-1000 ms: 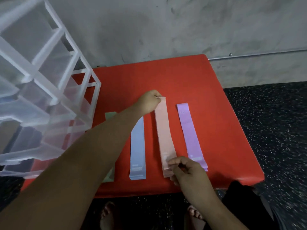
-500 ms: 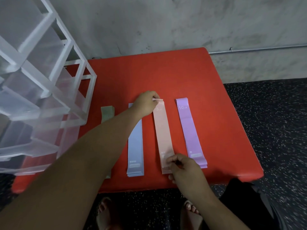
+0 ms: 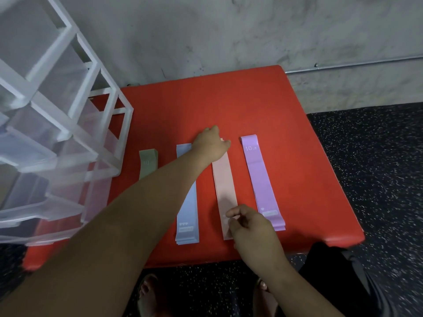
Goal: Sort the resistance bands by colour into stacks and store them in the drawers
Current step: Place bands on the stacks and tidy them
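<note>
Four stacks of resistance bands lie side by side on the red table [image 3: 206,106]: green [image 3: 148,163], blue [image 3: 188,213], pink [image 3: 225,184] and purple [image 3: 261,179]. My left hand [image 3: 211,145] reaches across the blue stack and rests flat on the far end of the pink stack, fingers pointing right. At the pink stack's near end, my right hand [image 3: 249,225] pinches it with curled thumb and forefinger. My left forearm hides most of the green stack and part of the blue one.
A translucent white plastic drawer unit [image 3: 68,124] stands on the table's left side, some drawers pulled out toward me. A grey wall runs behind the table. Dark speckled floor lies to the right and in front, with my feet below the table's near edge.
My left hand went from pinching the pink stack's far corner to lying flat over that end. My right hand stays at the near end, fingers lifted slightly.
</note>
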